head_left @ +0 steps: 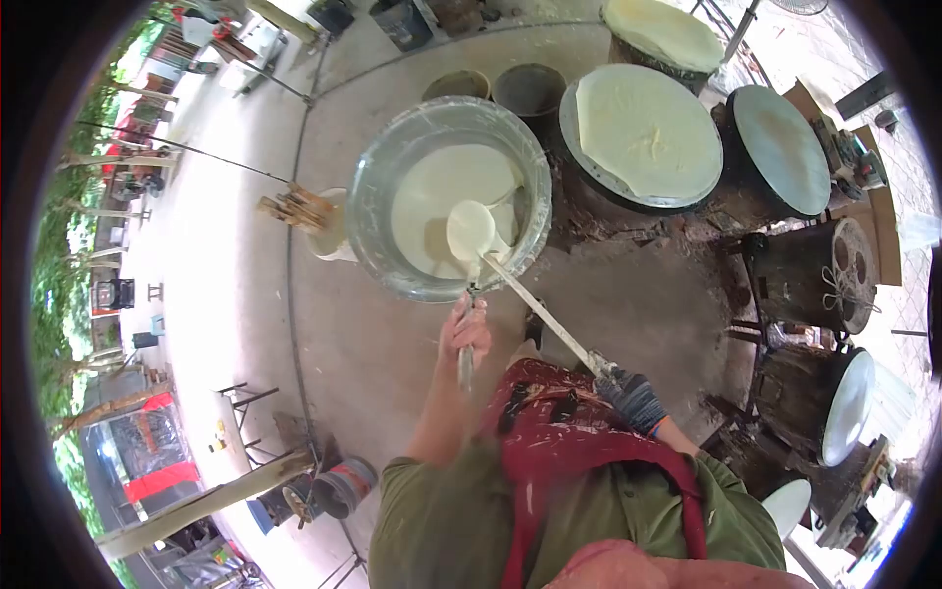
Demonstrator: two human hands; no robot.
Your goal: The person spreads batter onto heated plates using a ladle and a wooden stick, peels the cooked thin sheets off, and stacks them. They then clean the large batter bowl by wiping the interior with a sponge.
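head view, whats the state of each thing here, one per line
basin: partly filled with pale batter
ladle: over the batter, coated white, long handle gripped
right hand: gloved, closed on the ladle handle
left hand: bare, closed on a thin rod at the basin rim
near round griddle: covered by a pale sheet
griddle to its right: bare

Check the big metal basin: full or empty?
Partly full. Pale batter covers the basin's bottom, well below its rim; the ladle dips into it.

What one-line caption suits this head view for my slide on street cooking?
Gloved right hand holds a long ladle over batter in a metal basin; bare left hand steadies the rim.
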